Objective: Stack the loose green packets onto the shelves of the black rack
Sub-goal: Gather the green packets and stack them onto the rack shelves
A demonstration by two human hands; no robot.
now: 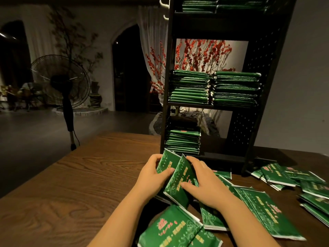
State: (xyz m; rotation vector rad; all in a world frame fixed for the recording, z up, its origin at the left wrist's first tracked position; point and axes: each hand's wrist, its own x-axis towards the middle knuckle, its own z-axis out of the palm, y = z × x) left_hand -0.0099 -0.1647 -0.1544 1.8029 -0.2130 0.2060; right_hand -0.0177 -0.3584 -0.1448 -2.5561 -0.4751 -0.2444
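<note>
Both hands grip a small bundle of green packets [175,172] just in front of the black rack's lowest shelf.

The left hand [152,177] curls round the bundle's left edge with its thumb across the face; the right hand [201,184] clasps the right side, thumb pressed on the glossy front packet. The bundle is tilted, lifted off the table at lower centre. Loose green packets [263,209], flat foil sachets with gold and red print, lie scattered across the lower right. The black rack [252,97] stands upright at centre right, its perforated metal side facing right, with neat packet stacks [213,88] on its shelves. The wooden table [62,189] shows bold grain. At left, a pedestal fan [61,81] stands on the dim floor; red blossom branches [199,54] show behind the rack.
</note>
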